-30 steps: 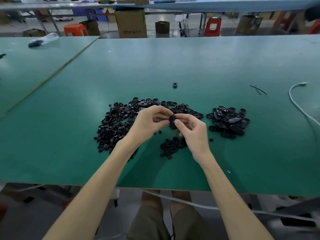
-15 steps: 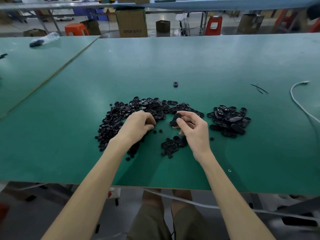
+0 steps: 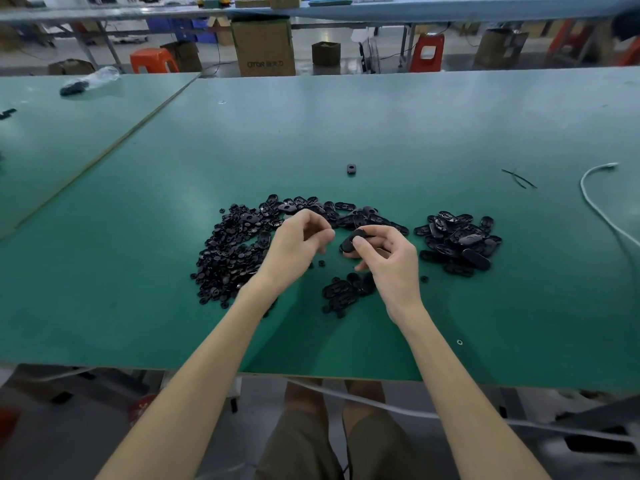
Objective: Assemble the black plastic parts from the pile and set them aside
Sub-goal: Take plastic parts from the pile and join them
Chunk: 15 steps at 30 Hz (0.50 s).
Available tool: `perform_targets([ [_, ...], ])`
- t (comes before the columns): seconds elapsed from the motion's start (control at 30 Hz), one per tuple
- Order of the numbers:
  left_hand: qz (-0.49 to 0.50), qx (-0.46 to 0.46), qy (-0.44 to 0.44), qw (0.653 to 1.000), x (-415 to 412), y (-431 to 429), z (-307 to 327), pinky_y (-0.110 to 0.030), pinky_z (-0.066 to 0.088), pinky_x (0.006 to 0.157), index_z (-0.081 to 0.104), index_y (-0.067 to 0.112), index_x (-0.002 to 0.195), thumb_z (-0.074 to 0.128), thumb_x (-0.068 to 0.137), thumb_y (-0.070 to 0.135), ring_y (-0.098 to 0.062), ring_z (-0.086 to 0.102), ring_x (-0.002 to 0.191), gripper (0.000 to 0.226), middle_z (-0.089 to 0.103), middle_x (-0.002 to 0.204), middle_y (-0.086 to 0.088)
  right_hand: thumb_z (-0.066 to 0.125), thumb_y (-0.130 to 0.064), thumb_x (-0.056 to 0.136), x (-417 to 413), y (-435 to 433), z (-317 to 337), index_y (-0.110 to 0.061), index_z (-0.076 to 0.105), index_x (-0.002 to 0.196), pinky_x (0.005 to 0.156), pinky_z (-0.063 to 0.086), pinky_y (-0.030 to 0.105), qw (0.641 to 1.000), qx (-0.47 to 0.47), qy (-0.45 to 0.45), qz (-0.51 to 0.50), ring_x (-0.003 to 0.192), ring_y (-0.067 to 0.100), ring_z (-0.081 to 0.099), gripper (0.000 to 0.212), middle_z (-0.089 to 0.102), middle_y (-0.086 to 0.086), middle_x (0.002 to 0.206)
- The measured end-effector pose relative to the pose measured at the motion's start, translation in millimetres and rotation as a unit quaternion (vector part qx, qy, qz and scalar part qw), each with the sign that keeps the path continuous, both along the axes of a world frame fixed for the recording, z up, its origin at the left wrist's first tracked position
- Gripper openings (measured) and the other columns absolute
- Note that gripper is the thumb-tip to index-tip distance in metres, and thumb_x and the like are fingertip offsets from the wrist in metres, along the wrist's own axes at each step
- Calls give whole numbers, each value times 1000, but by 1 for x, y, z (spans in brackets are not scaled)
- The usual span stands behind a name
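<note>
Black plastic parts (image 3: 235, 251) lie in a broad loose pile on the left of our green desk (image 3: 346, 116), small round pieces mixed with oval ones. Our left hand (image 3: 298, 247) hovers over the pile's right edge, its fingers (image 3: 320, 223) curled with thumb and forefinger drawn together; we cannot tell whether they pinch a small piece. Just to the right, an oval part (image 3: 350, 241) is held off the desk, gripped between the thumb and fingertips of our right hand (image 3: 391, 261). Below the two hands a small cluster (image 3: 343, 291) of parts lies on the desk, and farther back a lone part (image 3: 351, 169) sits by itself. Right of the right hand rests a second heap (image 3: 457, 244) of oval parts, apart from the first pile. Beyond it lie thin black strips (image 3: 517, 177) and a white cable (image 3: 595, 202) near the desk's right edge
</note>
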<state>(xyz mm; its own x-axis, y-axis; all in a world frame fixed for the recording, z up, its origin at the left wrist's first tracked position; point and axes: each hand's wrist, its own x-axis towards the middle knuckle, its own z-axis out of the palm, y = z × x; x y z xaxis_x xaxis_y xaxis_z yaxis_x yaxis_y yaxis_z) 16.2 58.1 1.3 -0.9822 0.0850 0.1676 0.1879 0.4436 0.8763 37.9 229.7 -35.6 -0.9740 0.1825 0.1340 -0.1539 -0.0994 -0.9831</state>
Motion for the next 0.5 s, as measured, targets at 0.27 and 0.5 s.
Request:
perform_targets([
  [0.27,36,244,-24,969,11,26,-32,-21,49,63,68,8,98,75,94,13,-10,65,71,9,73,83,-1,69,-14,101,1,1,1,-12,66,108,57,58,27,1000,-11,2,-6,79,26,80,8,80,5,90],
  [0.5,21,294,-22,955,15,21,-35,-25,51,67,69,9,103,74,93,12,-17,66,74,11,77,98,-15,69,-15,101,0,1,0,-13,66,109,56,57,27,1000,-2,4,-8,78,26,79,8,80,5,90],
])
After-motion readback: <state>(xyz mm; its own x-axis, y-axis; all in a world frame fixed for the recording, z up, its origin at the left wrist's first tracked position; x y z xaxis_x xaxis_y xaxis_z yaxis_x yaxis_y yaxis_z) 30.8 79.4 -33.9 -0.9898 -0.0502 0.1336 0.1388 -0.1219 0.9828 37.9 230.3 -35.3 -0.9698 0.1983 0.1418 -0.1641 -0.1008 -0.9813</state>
